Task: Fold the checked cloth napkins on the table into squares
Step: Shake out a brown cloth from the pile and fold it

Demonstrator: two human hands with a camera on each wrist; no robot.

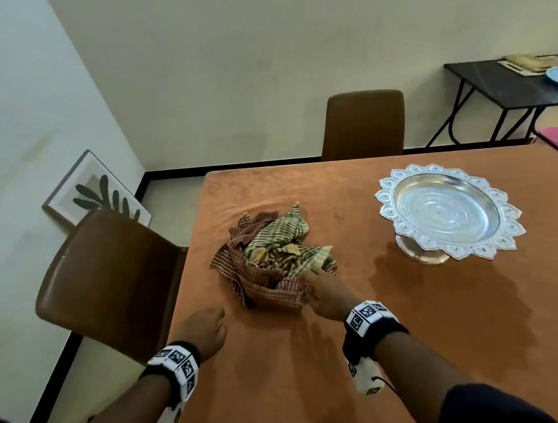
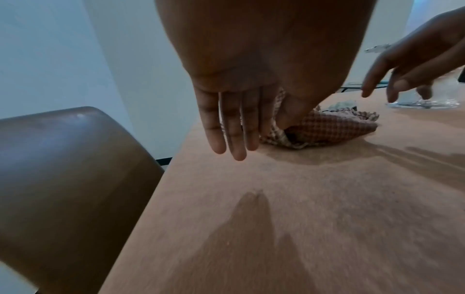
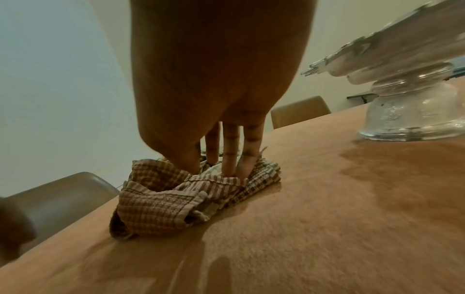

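A crumpled heap of checked napkins (image 1: 272,262), red-brown and green-striped, lies near the left side of the orange table (image 1: 394,344). My right hand (image 1: 321,291) reaches into the heap's near right side. In the right wrist view its straight fingers (image 3: 231,163) dip into the folds of the napkins (image 3: 163,204), with the thumb touching a red-checked piece. My left hand (image 1: 205,327) hovers over the table just short of the heap, holding nothing. The left wrist view shows its fingers (image 2: 234,135) hanging relaxed in front of the napkins (image 2: 327,129).
A silver pedestal tray (image 1: 449,212) stands empty on the table to the right of the heap. A brown chair (image 1: 108,279) is against the table's left edge and another (image 1: 364,124) at the far side. A dark side table (image 1: 525,85) with dishes is at the back right.
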